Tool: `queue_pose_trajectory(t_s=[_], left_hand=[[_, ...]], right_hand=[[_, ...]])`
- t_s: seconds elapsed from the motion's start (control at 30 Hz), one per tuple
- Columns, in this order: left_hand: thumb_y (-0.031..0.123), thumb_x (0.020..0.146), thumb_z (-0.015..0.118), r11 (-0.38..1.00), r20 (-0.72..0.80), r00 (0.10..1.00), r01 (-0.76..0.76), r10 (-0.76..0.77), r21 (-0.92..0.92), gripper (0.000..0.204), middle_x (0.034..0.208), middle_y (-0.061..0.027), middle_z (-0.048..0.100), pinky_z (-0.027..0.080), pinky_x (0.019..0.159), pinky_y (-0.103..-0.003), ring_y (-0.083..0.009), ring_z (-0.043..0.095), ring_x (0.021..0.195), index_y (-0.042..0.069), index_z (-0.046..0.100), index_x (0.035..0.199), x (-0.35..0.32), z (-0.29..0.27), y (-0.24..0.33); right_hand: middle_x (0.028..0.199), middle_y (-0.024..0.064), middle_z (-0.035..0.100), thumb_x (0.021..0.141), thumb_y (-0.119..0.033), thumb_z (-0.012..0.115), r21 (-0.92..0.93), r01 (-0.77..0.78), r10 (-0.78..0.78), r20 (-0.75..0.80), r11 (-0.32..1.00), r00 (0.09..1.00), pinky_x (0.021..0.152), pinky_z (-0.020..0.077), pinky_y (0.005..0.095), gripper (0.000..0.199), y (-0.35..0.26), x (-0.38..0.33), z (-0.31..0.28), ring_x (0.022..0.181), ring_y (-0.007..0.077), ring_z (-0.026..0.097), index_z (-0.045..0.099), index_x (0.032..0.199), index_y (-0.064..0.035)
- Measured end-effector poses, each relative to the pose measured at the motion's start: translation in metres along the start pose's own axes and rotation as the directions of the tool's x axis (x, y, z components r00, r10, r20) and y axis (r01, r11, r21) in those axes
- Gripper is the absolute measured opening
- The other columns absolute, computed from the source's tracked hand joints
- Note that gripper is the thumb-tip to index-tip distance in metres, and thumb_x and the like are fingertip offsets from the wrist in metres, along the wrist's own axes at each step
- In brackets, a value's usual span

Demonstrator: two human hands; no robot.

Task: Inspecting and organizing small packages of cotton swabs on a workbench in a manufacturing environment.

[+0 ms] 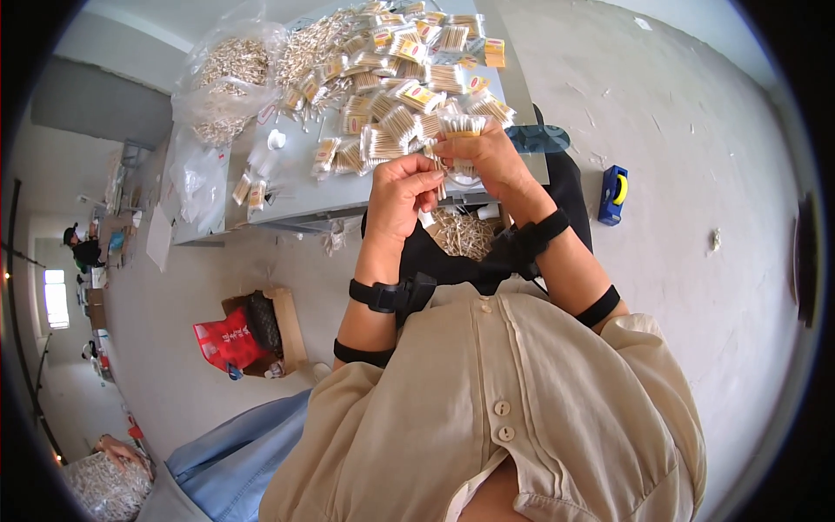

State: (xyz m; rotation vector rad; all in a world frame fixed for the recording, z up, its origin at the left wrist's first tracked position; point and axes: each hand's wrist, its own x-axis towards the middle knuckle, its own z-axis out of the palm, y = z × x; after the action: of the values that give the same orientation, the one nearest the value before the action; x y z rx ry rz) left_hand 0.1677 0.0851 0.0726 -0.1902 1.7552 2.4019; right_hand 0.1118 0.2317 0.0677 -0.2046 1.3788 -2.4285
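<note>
**Cotton swab packing, hands full as usual**

So here's my view looking down. My left hand (402,193) has its grip closed around a little bunch of cotton swabs (439,174), thumb and fingers pinched on the sticks, right at the near edge of the grey surface (296,202). My right hand (487,157) is just beside it, touching the same bunch, and its grip is closed on a small clear packet (461,127) with swab tips showing at the top. The two hands are basically knuckle to knuckle above the surface edge.

Past my hands the surface is covered with a big heap of filled swab packets (391,70), many with yellow and red labels, piled loosely and overlapping. To the left of that heap sits a clear plastic bag of loose swabs (228,78), and a couple more small packs (248,191) lie near the left front corner.

Down under my hands there's a box of loose swabs (461,233) between my knees, partly hidden by my wrists. On the floor to my right is a blue tape dispenser (613,196), well apart from the surface. To my left on the floor stands a cardboard box (283,324) with a red bag (224,341) leaning against it. Both my wrists have black straps on them.
</note>
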Motion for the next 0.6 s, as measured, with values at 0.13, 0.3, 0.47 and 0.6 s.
queue_pose_trajectory(t_s=[0.13,0.3,0.47,0.6], left_hand=[[0.001,0.077,0.064,0.998,0.011,0.999,-0.034,0.034,0.046,0.005,0.061,-0.0030,0.057,0.035,0.042,-0.020,-0.0068,0.047,0.046,-0.002,0.061,0.074,0.004,0.002,-0.007],[0.000,0.079,0.063,0.916,0.032,0.984,-0.173,0.173,0.361,0.004,0.061,-0.0012,0.058,0.040,0.046,-0.020,-0.0058,0.050,0.050,0.000,0.063,0.074,0.006,-0.009,-0.022],[-0.001,0.073,0.064,0.716,0.153,0.987,-0.080,-0.038,0.694,0.003,0.061,-0.0038,0.059,0.043,0.051,-0.024,-0.0083,0.054,0.054,-0.002,0.064,0.076,0.013,-0.033,-0.069],[0.004,0.075,0.062,0.417,0.254,0.962,-0.274,0.104,0.867,0.007,0.063,-0.0031,0.061,0.044,0.053,-0.021,-0.0052,0.056,0.059,-0.001,0.065,0.079,0.022,-0.049,-0.086]], right_hand=[[0.065,0.0038,0.059,0.069,0.001,0.066,0.013,-0.037,0.037,-0.018,0.999,0.999,0.056,0.0421,0.0270,0.007,0.002,0.000,-0.005,0.057,0.0123,0.053,0.063,0.075,0.0019],[0.064,0.0058,0.060,0.070,0.002,0.067,0.071,0.028,-0.021,-0.101,0.997,0.995,0.059,0.0435,0.0256,0.005,0.001,0.007,-0.024,0.058,0.0136,0.055,0.063,0.074,0.0024],[0.065,0.0064,0.061,0.070,0.000,0.066,0.116,0.002,0.020,-0.183,0.993,0.983,0.058,0.0445,0.0256,0.004,-0.004,0.014,-0.041,0.059,0.0144,0.057,0.064,0.073,0.0016],[0.066,0.0066,0.061,0.072,0.000,0.066,0.171,-0.063,0.102,-0.227,0.983,0.968,0.058,0.0456,0.0258,0.004,-0.004,0.016,-0.044,0.059,0.0152,0.058,0.063,0.075,0.0019]])
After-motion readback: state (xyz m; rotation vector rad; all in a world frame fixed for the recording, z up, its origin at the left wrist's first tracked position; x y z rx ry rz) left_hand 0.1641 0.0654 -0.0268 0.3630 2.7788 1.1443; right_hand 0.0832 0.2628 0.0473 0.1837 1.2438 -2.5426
